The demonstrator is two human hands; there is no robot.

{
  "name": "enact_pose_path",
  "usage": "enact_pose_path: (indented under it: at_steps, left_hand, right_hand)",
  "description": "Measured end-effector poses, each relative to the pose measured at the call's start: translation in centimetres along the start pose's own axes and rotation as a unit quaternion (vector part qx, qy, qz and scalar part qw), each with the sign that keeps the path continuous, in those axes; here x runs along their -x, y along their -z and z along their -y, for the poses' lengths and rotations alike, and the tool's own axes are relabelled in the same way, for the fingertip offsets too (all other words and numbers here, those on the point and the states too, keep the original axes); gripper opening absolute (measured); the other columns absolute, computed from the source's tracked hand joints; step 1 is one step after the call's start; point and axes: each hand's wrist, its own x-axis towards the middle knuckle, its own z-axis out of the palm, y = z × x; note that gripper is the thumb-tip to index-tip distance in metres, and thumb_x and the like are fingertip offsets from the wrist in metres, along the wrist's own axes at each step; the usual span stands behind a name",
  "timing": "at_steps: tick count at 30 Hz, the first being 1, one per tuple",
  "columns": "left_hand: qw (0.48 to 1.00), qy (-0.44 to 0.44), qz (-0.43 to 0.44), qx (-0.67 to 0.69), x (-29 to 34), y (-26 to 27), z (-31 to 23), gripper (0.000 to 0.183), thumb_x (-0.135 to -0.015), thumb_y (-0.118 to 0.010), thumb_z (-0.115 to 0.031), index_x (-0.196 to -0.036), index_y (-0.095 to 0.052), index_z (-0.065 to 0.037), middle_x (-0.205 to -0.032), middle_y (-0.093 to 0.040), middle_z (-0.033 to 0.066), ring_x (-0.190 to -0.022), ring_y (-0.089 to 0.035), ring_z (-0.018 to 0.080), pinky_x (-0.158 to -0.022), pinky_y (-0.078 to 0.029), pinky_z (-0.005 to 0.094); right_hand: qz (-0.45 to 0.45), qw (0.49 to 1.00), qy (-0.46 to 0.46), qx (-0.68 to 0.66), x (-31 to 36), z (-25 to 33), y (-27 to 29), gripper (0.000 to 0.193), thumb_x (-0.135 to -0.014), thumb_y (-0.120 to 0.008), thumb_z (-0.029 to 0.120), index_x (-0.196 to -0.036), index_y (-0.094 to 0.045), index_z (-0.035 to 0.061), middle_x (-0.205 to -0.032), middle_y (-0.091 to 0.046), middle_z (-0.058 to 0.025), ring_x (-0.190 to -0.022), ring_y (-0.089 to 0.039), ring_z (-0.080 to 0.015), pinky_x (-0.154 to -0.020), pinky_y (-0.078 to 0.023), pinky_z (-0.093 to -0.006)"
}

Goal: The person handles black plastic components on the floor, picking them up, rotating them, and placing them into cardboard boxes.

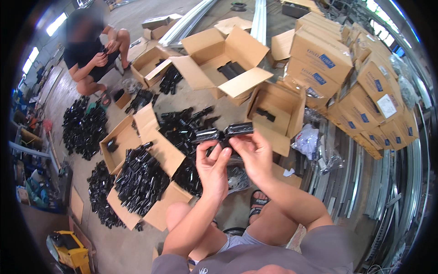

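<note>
In front of me, above the floor, I hold two glossy black oblong parts close together. My left hand (213, 169) is closed on the left black part (207, 135), thumb pointing up beside it. The right black part (240, 129) is pinched by my right hand (253, 153). Their inner ends almost meet, and a small dark piece sits between my fingertips; whether it joins them I cannot tell. Just beyond my left hand lies a loose heap of similar black parts (182, 130). An open carton (155, 116) to the left has black parts piled high on its flaps.
Open cardboard boxes (200, 68) stand ahead, one more (283, 102) at the right. Stacked sealed cartons (319, 55) and long metal profiles (356, 182) line the right side. At the far left a person (89, 50) squats, handling a small dark piece near another black heap (84, 125).
</note>
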Motion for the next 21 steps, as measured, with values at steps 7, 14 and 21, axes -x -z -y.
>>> enact_pose_path:
  at_steps: [7, 14, 21]
  left_hand:
    - [0.999, -0.015, 0.01, -0.027, -0.1, 0.6, -0.1, 0.035, -0.091, -0.066, 0.001, -0.117, -0.048, -0.013, -0.115, -0.066, 0.0112, -0.106, -0.062, 0.0164, -0.094, -0.05, 0.0308]
    - [0.996, -0.051, 0.011, -0.076, 0.4, 0.5, -0.5, 0.036, -0.087, -0.066, 0.01, -0.114, -0.049, -0.007, -0.108, -0.067, 0.0124, -0.097, -0.064, 0.0147, -0.085, -0.05, 0.0263]
    - [0.998, -0.048, 0.007, -0.044, 0.4, 0.3, -1.0, 0.035, -0.087, -0.066, 0.01, -0.113, -0.049, -0.005, -0.108, -0.068, 0.0149, -0.099, -0.064, 0.0162, -0.087, -0.05, 0.0274]
  right_hand:
    - [-0.012, 0.994, 0.067, 0.084, 0.2, -0.9, 0.1, 0.016, -0.09, -0.072, 0.007, -0.103, -0.071, -0.0016, -0.097, -0.067, -0.0057, -0.085, -0.065, -0.0103, -0.076, -0.051, -0.0243]
    - [0.007, 0.999, -0.011, 0.032, 0.3, -0.8, 0.4, 0.019, -0.091, -0.07, 0.007, -0.106, -0.068, -0.002, -0.097, -0.067, -0.0035, -0.085, -0.064, -0.0095, -0.078, -0.05, -0.0242]
    - [0.017, 1.0, 0.001, 0.015, 1.1, -0.9, 0.1, 0.02, -0.093, -0.067, 0.005, -0.112, -0.063, -0.0013, -0.106, -0.068, -0.0067, -0.094, -0.064, -0.0108, -0.083, -0.05, -0.0256]
